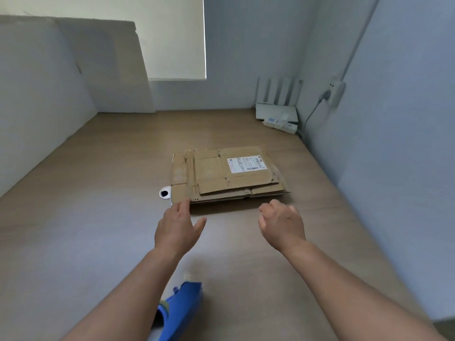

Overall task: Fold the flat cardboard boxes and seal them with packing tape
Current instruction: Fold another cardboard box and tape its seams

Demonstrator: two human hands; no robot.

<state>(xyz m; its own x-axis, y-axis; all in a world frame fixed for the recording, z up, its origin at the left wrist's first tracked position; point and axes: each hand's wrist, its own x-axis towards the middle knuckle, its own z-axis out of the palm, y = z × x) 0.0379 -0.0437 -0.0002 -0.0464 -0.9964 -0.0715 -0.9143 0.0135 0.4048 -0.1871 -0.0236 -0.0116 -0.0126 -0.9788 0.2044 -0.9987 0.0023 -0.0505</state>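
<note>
A stack of flattened brown cardboard boxes (221,175) lies on the wooden table (98,230), the top one bearing a white shipping label (247,164). My left hand (176,230) reaches toward the stack's near left corner, fingers extended, fingertips at the cardboard's edge, holding nothing. Just short of the stack's near right edge hovers my right hand (282,223), fingers loosely curled and empty. A blue tape dispenser (181,311) lies at the near edge of the table, under my left forearm.
A small white round object with a black centre (164,193) peeks out at the stack's left side. A white router (277,104) and power strip (280,124) occupy the far right corner, with a wall socket (332,91) above. A large cardboard sheet (98,65) leans against the back left wall.
</note>
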